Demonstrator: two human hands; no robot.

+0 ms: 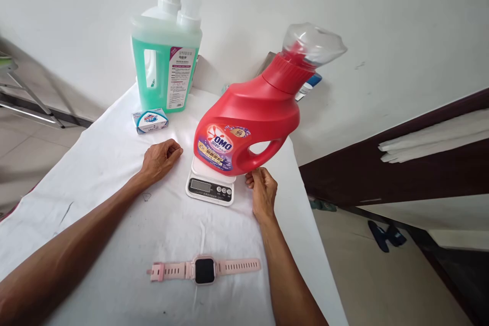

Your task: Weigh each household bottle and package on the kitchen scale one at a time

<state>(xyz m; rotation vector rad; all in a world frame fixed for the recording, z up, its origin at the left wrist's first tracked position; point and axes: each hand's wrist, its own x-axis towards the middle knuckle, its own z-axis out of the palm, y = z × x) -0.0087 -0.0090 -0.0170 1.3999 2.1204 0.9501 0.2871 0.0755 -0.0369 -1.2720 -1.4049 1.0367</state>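
A red OMO detergent bottle (252, 119) with a clear cap stands on a small white kitchen scale (210, 186). My right hand (262, 191) touches the bottle's lower right edge beside the scale, fingers pinched together, holding nothing I can make out. Left of the scale, my left hand (160, 159) rests on the white cloth (114, 214) as a loose fist, holding nothing. The scale's display looks blank.
A large jug of green liquid (166, 56) stands at the back by the wall, with a small blue-and-white box (150, 120) in front of it. A pink smartwatch (205, 269) lies flat near me. The table's right edge drops to the floor, where dark slippers (385, 234) lie.
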